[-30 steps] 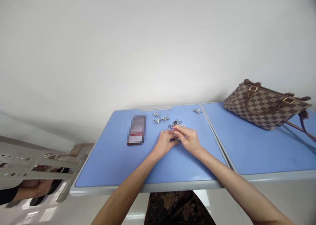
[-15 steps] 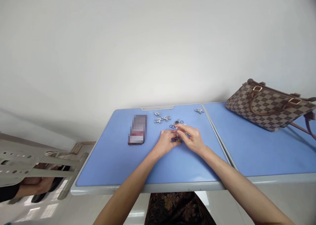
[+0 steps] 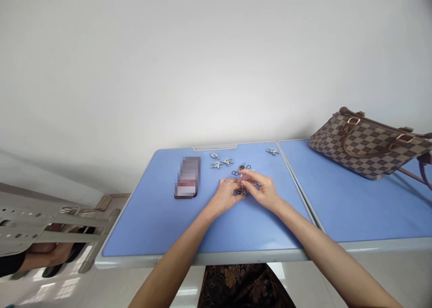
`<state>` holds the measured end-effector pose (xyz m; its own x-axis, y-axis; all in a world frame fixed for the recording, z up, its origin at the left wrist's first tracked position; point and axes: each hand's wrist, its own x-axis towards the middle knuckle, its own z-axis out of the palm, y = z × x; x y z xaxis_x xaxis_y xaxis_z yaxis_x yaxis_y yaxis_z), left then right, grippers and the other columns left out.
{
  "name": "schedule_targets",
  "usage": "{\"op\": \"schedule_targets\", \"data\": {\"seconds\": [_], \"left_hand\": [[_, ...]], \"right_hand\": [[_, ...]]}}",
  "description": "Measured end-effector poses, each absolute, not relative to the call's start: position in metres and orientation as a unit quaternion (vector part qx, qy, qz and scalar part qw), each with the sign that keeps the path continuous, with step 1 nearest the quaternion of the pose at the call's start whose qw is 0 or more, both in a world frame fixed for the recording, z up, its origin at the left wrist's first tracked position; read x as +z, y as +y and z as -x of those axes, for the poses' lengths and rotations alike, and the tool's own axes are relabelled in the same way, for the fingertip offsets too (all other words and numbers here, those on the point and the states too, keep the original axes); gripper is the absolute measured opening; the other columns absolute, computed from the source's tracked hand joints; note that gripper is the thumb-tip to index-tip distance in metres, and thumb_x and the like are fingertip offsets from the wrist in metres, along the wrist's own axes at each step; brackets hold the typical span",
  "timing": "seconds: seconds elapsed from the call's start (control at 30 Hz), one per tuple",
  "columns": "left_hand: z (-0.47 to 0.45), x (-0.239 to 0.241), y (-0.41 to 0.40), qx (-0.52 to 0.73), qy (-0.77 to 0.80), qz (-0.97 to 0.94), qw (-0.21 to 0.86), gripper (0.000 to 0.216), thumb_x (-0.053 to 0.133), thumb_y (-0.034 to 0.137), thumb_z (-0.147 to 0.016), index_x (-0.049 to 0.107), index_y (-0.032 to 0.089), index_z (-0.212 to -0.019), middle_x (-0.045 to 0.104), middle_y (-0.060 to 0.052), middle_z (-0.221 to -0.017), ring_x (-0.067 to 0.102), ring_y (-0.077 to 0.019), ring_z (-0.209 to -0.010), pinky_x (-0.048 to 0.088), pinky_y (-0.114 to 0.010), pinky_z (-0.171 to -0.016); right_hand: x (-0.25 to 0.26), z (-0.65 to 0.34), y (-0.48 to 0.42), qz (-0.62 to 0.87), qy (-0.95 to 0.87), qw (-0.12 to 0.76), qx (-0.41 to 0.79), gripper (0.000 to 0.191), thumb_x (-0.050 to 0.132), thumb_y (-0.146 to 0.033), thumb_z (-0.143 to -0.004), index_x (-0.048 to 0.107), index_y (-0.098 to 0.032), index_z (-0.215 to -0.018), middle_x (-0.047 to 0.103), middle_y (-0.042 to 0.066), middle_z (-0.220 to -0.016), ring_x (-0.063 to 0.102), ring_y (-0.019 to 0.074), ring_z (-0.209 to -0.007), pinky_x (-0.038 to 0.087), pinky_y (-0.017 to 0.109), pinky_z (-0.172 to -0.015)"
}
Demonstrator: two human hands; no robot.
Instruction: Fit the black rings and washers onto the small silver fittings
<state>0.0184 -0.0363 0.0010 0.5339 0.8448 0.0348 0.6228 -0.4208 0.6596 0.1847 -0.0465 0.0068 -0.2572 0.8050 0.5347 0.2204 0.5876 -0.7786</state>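
Observation:
My left hand (image 3: 225, 197) and my right hand (image 3: 265, 191) meet over the middle of the blue table (image 3: 151, 218). Their fingertips pinch a small metal clip (image 3: 242, 190) between them, partly hidden by the fingers. Just beyond the hands lie small dark rings (image 3: 243, 168). Several more silver clips (image 3: 221, 163) lie further back, and one clip (image 3: 272, 151) sits alone near the table's far right corner.
A dark phone-sized box (image 3: 187, 178) lies left of the hands. A brown checkered handbag (image 3: 369, 143) stands on the adjoining blue table (image 3: 354, 200) to the right. A metal rack (image 3: 37, 227) is low at the left. A white wall rises behind.
The hands stay together on the small metal clip, with only slight finger movement. The view has shifted a little, so the handbag sits further right and higher.

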Motion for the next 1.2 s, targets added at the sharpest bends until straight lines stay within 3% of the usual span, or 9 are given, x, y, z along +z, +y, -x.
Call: {"op": "schedule_targets", "data": {"seconds": [0.63,0.93,1.2], "left_hand": [[-0.020,0.000,-0.036,0.206,0.441,-0.819,0.303,0.010,0.062,0.022,-0.080,0.069,0.022,-0.087,0.065,-0.002,-0.100,0.057,-0.0208,-0.097,0.033,-0.039,-0.094],[-0.020,-0.003,-0.034,0.234,0.435,-0.814,0.305,0.007,0.063,0.021,-0.078,0.070,0.019,-0.079,0.066,-0.001,-0.086,0.059,-0.0190,-0.087,0.041,-0.032,-0.083],[-0.019,-0.010,-0.031,0.255,0.430,-0.808,0.312,0.007,0.065,0.022,-0.076,0.071,0.019,-0.078,0.067,-0.002,-0.086,0.060,-0.0203,-0.088,0.043,-0.029,-0.078]], "right_hand": [[0.003,-0.189,-0.043,0.343,-0.757,0.452,0.323,0.041,0.050,-0.020,-0.089,0.049,-0.025,-0.130,0.066,0.004,-0.097,0.065,0.0155,-0.086,0.056,0.032,-0.080],[0.005,-0.192,-0.043,0.326,-0.748,0.445,0.368,0.030,0.051,-0.021,-0.089,0.057,-0.024,-0.119,0.063,0.005,-0.099,0.061,0.0162,-0.090,0.055,0.031,-0.077],[0.010,-0.195,-0.044,0.314,-0.748,0.427,0.400,0.026,0.051,-0.013,-0.088,0.057,-0.023,-0.110,0.061,0.003,-0.097,0.058,0.0144,-0.089,0.052,0.029,-0.077]]}}
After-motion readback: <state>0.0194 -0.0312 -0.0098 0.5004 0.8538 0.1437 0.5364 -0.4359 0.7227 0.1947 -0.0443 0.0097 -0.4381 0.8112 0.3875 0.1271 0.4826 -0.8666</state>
